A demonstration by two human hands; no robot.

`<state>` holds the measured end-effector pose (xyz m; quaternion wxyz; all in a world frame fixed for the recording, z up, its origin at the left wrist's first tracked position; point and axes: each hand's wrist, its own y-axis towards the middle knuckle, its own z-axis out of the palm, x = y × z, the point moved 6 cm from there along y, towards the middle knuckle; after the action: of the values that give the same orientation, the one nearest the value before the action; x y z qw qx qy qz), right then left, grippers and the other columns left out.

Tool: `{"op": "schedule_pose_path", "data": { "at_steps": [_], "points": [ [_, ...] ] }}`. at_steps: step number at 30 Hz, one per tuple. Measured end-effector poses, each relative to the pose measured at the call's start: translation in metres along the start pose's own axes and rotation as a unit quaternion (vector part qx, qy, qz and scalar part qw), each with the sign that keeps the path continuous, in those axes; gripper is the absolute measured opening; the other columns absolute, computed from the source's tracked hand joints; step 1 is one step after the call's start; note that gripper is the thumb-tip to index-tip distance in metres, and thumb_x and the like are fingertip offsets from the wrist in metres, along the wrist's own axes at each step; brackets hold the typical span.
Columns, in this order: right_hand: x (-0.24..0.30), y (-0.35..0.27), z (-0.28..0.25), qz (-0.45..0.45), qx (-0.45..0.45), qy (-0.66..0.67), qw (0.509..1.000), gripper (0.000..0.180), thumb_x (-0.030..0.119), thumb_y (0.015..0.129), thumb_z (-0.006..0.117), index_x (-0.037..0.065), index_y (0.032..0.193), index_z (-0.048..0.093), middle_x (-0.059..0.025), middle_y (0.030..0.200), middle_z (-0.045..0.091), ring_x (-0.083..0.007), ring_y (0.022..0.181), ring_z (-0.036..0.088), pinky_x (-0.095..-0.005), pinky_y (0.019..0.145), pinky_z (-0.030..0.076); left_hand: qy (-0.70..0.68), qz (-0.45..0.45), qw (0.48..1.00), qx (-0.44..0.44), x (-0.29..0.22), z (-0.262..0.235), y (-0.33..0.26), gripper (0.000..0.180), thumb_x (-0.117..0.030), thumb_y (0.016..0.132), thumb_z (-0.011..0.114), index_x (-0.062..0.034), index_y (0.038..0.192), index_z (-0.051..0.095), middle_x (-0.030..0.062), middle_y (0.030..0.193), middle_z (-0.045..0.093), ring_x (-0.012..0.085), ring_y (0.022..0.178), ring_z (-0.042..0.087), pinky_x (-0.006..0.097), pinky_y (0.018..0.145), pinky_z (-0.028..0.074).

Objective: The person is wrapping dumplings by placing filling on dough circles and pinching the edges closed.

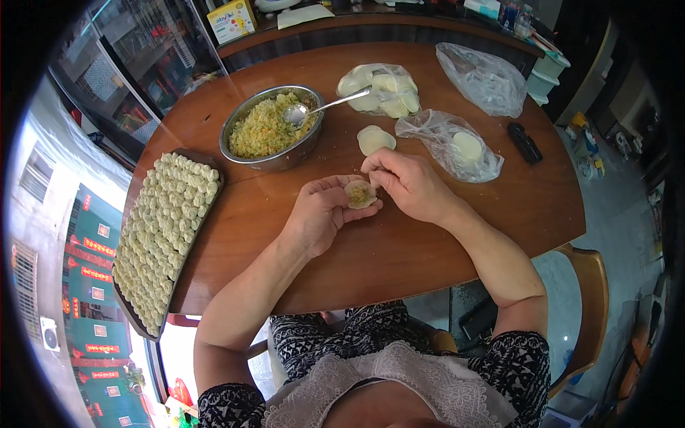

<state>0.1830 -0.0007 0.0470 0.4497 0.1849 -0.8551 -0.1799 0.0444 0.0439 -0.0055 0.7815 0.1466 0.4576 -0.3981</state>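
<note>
Cupped in my left hand (pixel 322 212) is a round dumpling wrapper (pixel 360 193) with chopped yellowish filling in its middle. The fingers of my right hand (pixel 404 181) are pinched together at the wrapper's right upper edge. Just beyond my hands, a few loose round wrappers (pixel 374 140) lie on the wooden table (pixel 342 264). To the left of them stands a steel bowl (pixel 314 146) of chopped yellow-green filling (pixel 267 132). A metal spoon (pixel 342 100) rests in it, handle pointing right.
A dark tray (pixel 207 207) packed with pleated dumplings (pixel 168 228) sits at the table's left edge. Farther back lie a bag of wrappers (pixel 382 89), a crumpled plastic bag (pixel 485 78), another bag with wrappers (pixel 467 146) and a black object (pixel 524 143). A wooden chair (pixel 592 307) stands at the right.
</note>
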Motion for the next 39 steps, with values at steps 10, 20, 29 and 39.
{"op": "schedule_pose_path", "data": {
  "at_steps": [10, 20, 29, 39],
  "points": [
    [-0.004, -0.002, -0.001, -0.001, 0.035, -0.099, 0.994, 0.007, 0.004, 0.089, 0.063, 0.0, 0.093, 0.061, -0.0122, 0.086, 0.061, -0.0258, 0.077, 0.063, -0.0365, 0.07, 0.05, 0.0, 0.016, 1.0, -0.003, -0.001, -0.002, 0.002, 0.03, 0.0, 0.096, 0.045, 0.0139, 0.122, 0.052, 0.0236, 0.117, 0.062, 0.0323, 0.105, 0.067, 0.04, 0.096, 0.056],
    [-0.005, -0.003, 0.006, -0.005, 0.048, -0.072, 0.996, 0.009, 0.008, 0.087, 0.062, 0.0, 0.085, 0.058, -0.016, 0.084, 0.063, -0.0364, 0.082, 0.063, -0.0447, 0.071, 0.049, -0.006, 0.016, 1.0, -0.017, -0.002, 0.001, -0.002, 0.024, 0.002, 0.096, 0.048, 0.0132, 0.116, 0.054, 0.0209, 0.114, 0.064, 0.0298, 0.101, 0.068, 0.041, 0.092, 0.058],
    [-0.009, -0.004, 0.008, 0.008, 0.078, -0.087, 0.993, 0.009, 0.006, 0.085, 0.063, 0.0, 0.085, 0.057, -0.0159, 0.083, 0.064, -0.035, 0.079, 0.064, -0.0436, 0.069, 0.05, -0.004, 0.006, 1.0, -0.01, 0.001, 0.001, 0.0, 0.024, 0.003, 0.095, 0.047, 0.0139, 0.115, 0.054, 0.0213, 0.114, 0.063, 0.0291, 0.101, 0.068, 0.04, 0.092, 0.058],
    [-0.011, -0.001, 0.0, 0.001, 0.034, -0.093, 0.995, 0.008, 0.006, 0.09, 0.063, -0.001, 0.093, 0.063, -0.0128, 0.089, 0.064, -0.0287, 0.083, 0.064, -0.0374, 0.075, 0.051, -0.013, 0.08, 0.992, -0.096, -0.019, -0.02, 0.0, 0.027, 0.0, 0.096, 0.041, 0.0135, 0.116, 0.053, 0.0213, 0.116, 0.061, 0.0359, 0.107, 0.065, 0.043, 0.096, 0.056]
  ]
}}
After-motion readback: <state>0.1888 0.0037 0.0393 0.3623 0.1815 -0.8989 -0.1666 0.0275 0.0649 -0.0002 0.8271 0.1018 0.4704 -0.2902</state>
